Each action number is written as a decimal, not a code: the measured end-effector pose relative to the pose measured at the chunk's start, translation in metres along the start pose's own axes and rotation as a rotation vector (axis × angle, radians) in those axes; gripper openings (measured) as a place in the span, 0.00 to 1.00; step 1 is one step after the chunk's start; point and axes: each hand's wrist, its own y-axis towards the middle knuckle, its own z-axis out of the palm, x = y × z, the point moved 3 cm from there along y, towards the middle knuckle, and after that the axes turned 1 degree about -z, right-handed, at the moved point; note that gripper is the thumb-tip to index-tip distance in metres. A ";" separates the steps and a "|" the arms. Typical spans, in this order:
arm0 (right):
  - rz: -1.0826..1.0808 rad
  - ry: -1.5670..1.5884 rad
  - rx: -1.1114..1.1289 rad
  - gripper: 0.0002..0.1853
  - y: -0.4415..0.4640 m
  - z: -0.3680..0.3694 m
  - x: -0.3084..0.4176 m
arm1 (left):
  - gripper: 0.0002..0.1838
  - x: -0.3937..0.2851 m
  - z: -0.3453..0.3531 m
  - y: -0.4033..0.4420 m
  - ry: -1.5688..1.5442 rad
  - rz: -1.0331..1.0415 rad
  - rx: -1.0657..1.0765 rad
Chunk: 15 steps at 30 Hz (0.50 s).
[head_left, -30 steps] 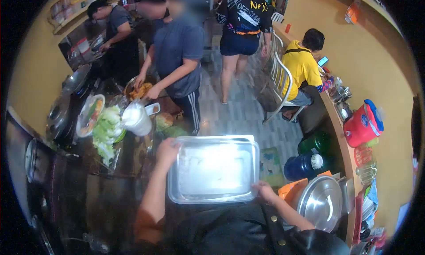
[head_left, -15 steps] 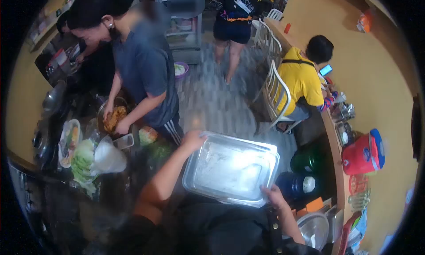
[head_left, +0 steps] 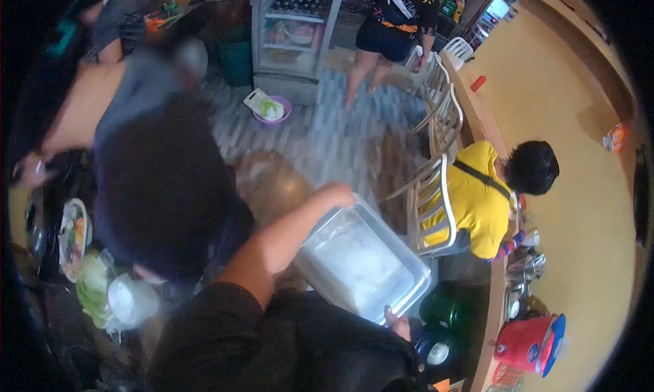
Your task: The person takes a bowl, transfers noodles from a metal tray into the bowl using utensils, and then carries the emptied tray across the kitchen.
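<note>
A shiny rectangular tray (head_left: 360, 259), see-through or silvery, is held in front of my body, tilted with its right end lower. My left hand (head_left: 338, 193) is closed on its far corner, the forearm reaching across its left side. At the near edge my right hand (head_left: 397, 324) grips the rim, thumb on top; the other fingers are partly hidden beneath. Glare and blur cover the tray's inside, and I cannot make out anything in it.
A co-worker's dark head (head_left: 163, 187) is close on my left, beside a counter with lettuce (head_left: 94, 293) and a white plastic bag (head_left: 129, 302). A person in yellow (head_left: 470, 201) sits right, by a white chair (head_left: 436, 215). Ahead are a purple basin (head_left: 283, 116) and a fridge (head_left: 293, 44).
My view has swung left and the tray has turned clockwise, still in both hands. The co-worker on the left has bent down close to me, an arm stretched over the counter.
</note>
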 end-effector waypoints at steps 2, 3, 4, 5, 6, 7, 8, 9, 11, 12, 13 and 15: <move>-0.128 0.158 0.078 0.21 0.052 0.002 -0.016 | 0.28 -0.011 -0.016 0.050 -0.014 0.036 0.067; -0.134 0.156 0.089 0.20 0.071 0.001 -0.013 | 0.30 -0.012 -0.024 0.072 -0.029 0.058 0.055; -0.141 0.154 0.100 0.20 0.087 0.000 -0.004 | 0.31 -0.006 -0.030 0.099 -0.041 0.078 0.048; -0.087 0.063 0.097 0.19 0.107 -0.001 0.006 | 0.32 0.003 -0.036 0.127 -0.152 0.068 0.054; -0.032 -0.030 0.102 0.19 0.121 0.000 0.029 | 0.32 0.020 -0.037 0.159 -0.266 0.049 0.060; 0.143 0.295 0.010 0.18 0.108 0.009 0.082 | 0.31 0.033 -0.049 0.171 -0.360 0.022 0.014; 0.104 0.294 -0.008 0.18 0.130 0.013 0.091 | 0.31 0.045 -0.060 0.182 -0.454 -0.001 -0.034; 0.056 0.276 -0.015 0.19 0.162 0.013 0.102 | 0.30 0.055 -0.083 0.178 -0.537 -0.033 -0.147; -0.056 0.293 -0.034 0.21 0.202 0.017 0.150 | 0.27 0.138 -0.082 0.213 -0.527 -0.217 -0.389; -0.037 0.069 -0.074 0.23 0.238 0.016 0.157 | 0.28 0.175 -0.083 0.207 -0.577 -0.350 -0.387; -0.026 -0.154 -0.115 0.24 0.286 0.014 0.151 | 0.29 0.211 -0.080 0.195 -0.626 -0.483 -0.382; -0.112 -0.220 0.095 0.29 0.356 0.021 0.172 | 0.31 0.282 -0.051 0.162 -0.484 -0.667 -0.444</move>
